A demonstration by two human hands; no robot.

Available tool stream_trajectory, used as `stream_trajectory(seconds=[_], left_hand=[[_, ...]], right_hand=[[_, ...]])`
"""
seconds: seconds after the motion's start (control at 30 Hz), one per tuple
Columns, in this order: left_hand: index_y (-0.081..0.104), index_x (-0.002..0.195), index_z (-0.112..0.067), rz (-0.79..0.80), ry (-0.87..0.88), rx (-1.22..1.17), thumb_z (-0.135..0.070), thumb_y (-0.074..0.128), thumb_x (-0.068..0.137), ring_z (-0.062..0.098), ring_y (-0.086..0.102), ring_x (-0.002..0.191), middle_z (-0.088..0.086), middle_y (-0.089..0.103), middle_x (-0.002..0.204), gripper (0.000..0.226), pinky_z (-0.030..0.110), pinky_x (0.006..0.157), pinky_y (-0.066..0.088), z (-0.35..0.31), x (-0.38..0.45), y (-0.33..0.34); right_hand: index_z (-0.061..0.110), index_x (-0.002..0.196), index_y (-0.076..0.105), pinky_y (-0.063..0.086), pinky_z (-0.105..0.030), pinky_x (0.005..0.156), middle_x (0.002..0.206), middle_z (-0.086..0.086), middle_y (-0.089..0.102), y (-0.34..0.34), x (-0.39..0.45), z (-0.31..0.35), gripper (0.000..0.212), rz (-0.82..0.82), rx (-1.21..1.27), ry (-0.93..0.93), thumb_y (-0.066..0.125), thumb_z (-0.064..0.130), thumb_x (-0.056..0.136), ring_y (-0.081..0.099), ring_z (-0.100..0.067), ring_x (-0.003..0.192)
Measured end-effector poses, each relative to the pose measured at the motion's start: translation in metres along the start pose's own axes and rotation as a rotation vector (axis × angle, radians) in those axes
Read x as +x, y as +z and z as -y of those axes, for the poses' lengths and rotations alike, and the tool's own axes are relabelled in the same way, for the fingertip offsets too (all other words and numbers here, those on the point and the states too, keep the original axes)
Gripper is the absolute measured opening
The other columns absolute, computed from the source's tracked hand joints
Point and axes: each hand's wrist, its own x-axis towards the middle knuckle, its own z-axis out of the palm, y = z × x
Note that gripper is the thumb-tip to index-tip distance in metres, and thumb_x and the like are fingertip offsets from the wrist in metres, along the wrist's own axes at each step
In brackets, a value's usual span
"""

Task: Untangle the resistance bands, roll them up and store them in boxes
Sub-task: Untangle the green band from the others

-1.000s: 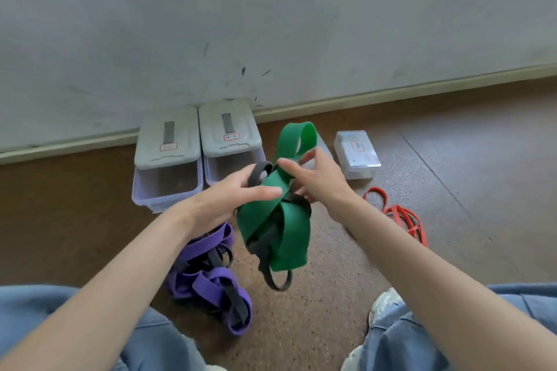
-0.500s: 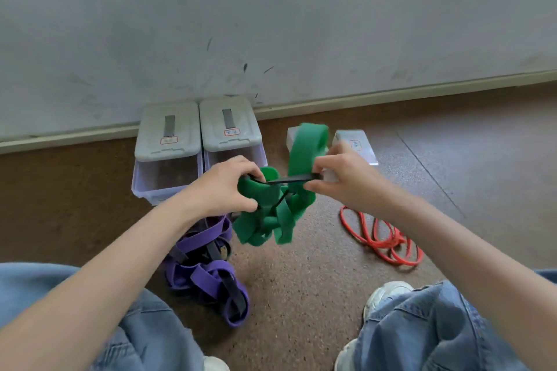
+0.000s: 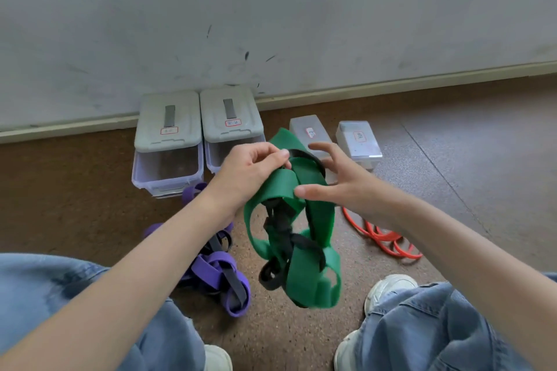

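Nearest me are my knees in blue jeans [image 3: 452, 328] and a white shoe [image 3: 388, 288], so I judge I am sitting on the brown floor [image 3: 90, 205] with the work hanging between my legs. Just past my left knee lies a purple band [image 3: 217, 274], knotted with a black one and resting on the floor, apparently waiting its turn. Right of it, beyond my right forearm, a thin orange band [image 3: 382, 238] lies in loose coils, apart from the others.

In mid-air between them hangs the green band [image 3: 304, 256], wound through with a black band [image 3: 280, 229]; I hold it up so the loops drop under their own weight and the crossings show. My left hand [image 3: 250, 172] has its fingers curled, pinching the top of the tangle where green and black meet. My right hand [image 3: 340, 181] is spread, fingers straight and apart, gripping nothing; its thumb reaches toward a green fold, I think to find the next loop to pull free.

Farther off, two grey-lidded boxes [image 3: 168, 141] stand side by side against the wall [image 3: 271, 9], with two smaller clear boxes [image 3: 358, 138] to their right, all lidded and labelled. Nothing is rolled or stored that I can see.
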Motion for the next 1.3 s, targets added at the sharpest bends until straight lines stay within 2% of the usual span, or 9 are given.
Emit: stream_trajectory(seconds=[0.17,0.37,0.53,0.63,0.73,0.8,0.97,1.13,1.3], left_hand=[[0.066,0.055,-0.023,-0.191,-0.053,0.140,-0.029,0.060,0.089,0.017,0.058,0.065,0.000,0.065,0.063,0.035,0.031,0.070,0.045,0.008,0.007,-0.013],[0.072,0.070,-0.012,-0.301,-0.169,0.360,-0.030,0.058,0.090,0.025,0.055,0.073,0.010,0.066,0.073,0.030,0.040,0.074,0.048,0.038,0.019,-0.028],[0.064,0.075,0.001,-0.245,-0.400,0.499,-0.025,0.049,0.095,0.029,0.055,0.073,0.015,0.060,0.077,0.036,0.036,0.072,0.046,0.064,0.028,-0.047],[0.056,0.109,-0.004,0.033,-0.418,0.660,-0.036,0.057,0.090,0.027,0.059,0.090,0.010,0.060,0.094,0.037,0.033,0.073,0.042,0.064,0.027,-0.038],[0.033,0.139,-0.035,0.445,-0.336,0.464,-0.049,0.069,0.077,0.000,0.039,0.123,-0.024,0.037,0.131,0.073,0.021,0.096,0.034,0.060,0.014,-0.010],[0.050,0.120,-0.047,0.585,-0.242,0.305,-0.041,0.070,0.080,-0.020,0.043,0.110,-0.044,0.043,0.120,0.045,0.007,0.092,0.036,0.066,0.002,0.013],[0.067,0.097,-0.020,0.408,-0.097,0.088,-0.004,0.063,0.086,-0.004,0.065,0.081,-0.009,0.070,0.092,0.020,0.014,0.079,0.049,0.065,-0.002,0.025],[0.065,0.102,-0.010,0.201,-0.059,-0.189,-0.009,0.053,0.092,0.002,0.068,0.080,-0.004,0.072,0.093,0.015,0.012,0.068,0.051,0.024,0.005,0.014],[0.063,0.100,-0.007,0.040,-0.202,-0.540,-0.020,0.047,0.095,0.013,0.068,0.071,0.003,0.072,0.082,0.021,0.026,0.066,0.056,-0.007,0.007,-0.002]], right_hand=[[0.017,0.129,0.038,0.054,-0.026,0.081,0.114,0.006,0.049,-0.001,0.001,0.004,0.065,-0.013,-0.594,-0.051,0.074,0.027,0.077,0.056,-0.011,0.097],[0.007,0.106,0.053,0.050,-0.035,0.073,0.096,-0.007,0.060,0.003,0.002,0.005,0.035,-0.138,-1.084,-0.141,0.066,0.026,0.080,0.055,-0.023,0.085],[0.014,0.074,0.063,0.044,-0.015,0.048,0.064,0.002,0.063,-0.019,-0.009,0.009,0.007,-0.156,-0.695,-0.192,0.069,0.014,0.077,0.059,-0.008,0.054],[0.003,0.082,0.067,0.057,-0.037,0.076,0.077,-0.013,0.071,-0.021,-0.006,0.015,0.010,-0.273,-0.324,-0.216,0.071,0.012,0.078,0.069,-0.027,0.075],[0.006,0.090,0.069,0.056,-0.039,0.082,0.084,-0.011,0.073,0.002,-0.004,0.018,0.014,-0.181,-0.117,-0.207,0.073,0.011,0.077,0.071,-0.023,0.082],[0.004,0.094,0.068,0.056,-0.041,0.082,0.086,-0.013,0.073,0.010,-0.002,0.021,0.019,-0.198,0.000,-0.197,0.073,0.012,0.077,0.071,-0.024,0.083],[0.005,0.097,0.067,0.056,-0.035,0.085,0.095,-0.012,0.073,-0.012,-0.003,0.025,0.017,-0.311,0.277,-0.190,0.064,0.018,0.085,0.069,-0.025,0.092],[0.023,0.112,0.062,0.048,-0.018,0.086,0.110,0.006,0.066,-0.027,-0.010,0.007,0.042,-0.042,-0.271,-0.013,0.046,0.052,0.085,0.062,-0.011,0.101],[0.021,0.114,0.060,0.053,-0.019,0.076,0.104,0.002,0.071,-0.026,-0.019,0.006,0.040,0.251,-0.040,0.046,0.062,0.042,0.080,0.068,-0.014,0.095]])
